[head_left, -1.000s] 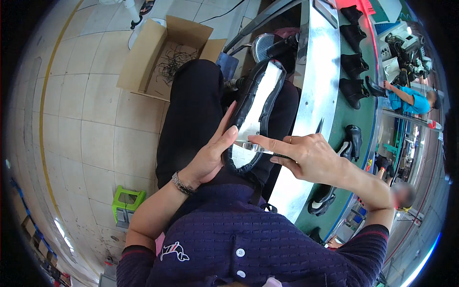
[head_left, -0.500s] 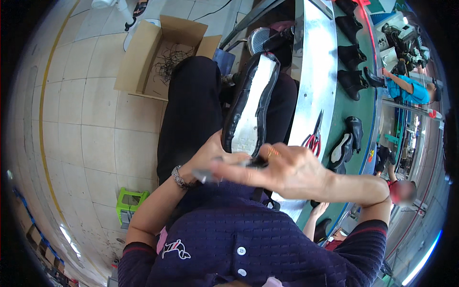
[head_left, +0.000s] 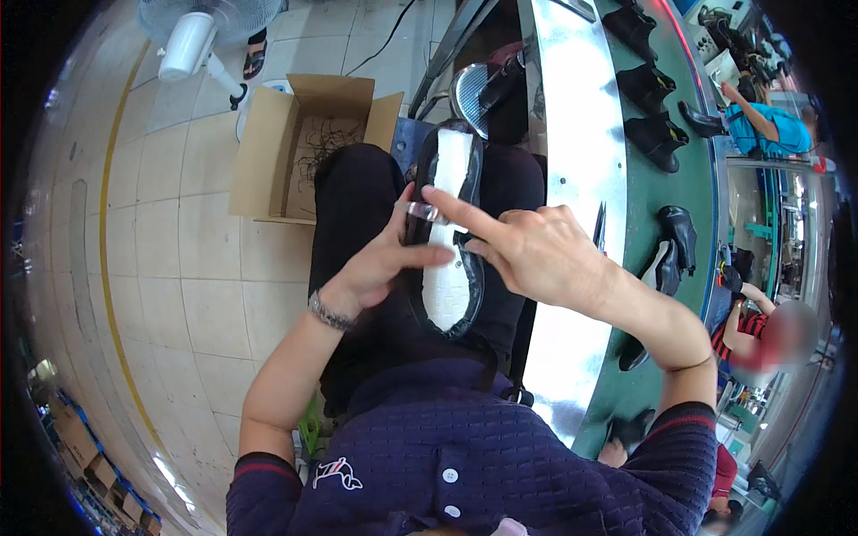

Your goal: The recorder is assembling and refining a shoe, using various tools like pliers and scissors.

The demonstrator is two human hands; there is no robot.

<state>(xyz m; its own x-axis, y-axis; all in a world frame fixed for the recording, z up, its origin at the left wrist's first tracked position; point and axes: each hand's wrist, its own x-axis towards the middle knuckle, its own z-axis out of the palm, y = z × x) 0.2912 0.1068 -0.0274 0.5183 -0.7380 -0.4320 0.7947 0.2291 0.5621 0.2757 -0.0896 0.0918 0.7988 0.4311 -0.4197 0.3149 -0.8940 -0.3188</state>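
A black shoe upper (head_left: 449, 268) with a white insole lies sole-up on my lap. My left hand (head_left: 380, 268) grips it along its left edge, thumb across the insole. My right hand (head_left: 527, 250) rests on its right side, the index finger stretched over the insole. A strip of clear tape (head_left: 422, 211) spans between that fingertip and my left fingers, across the middle of the shoe.
An open cardboard box (head_left: 299, 147) with tangled threads stands on the tiled floor to the left, a white fan (head_left: 201, 36) behind it. On the right runs a green conveyor (head_left: 639, 196) with a metal edge, carrying several black shoes. Other people work beyond it.
The shoe has swung from lower on my lap to upright along my legs. My right hand moved from covering the heel to pointing across the middle, with tape now stretched over the insole.
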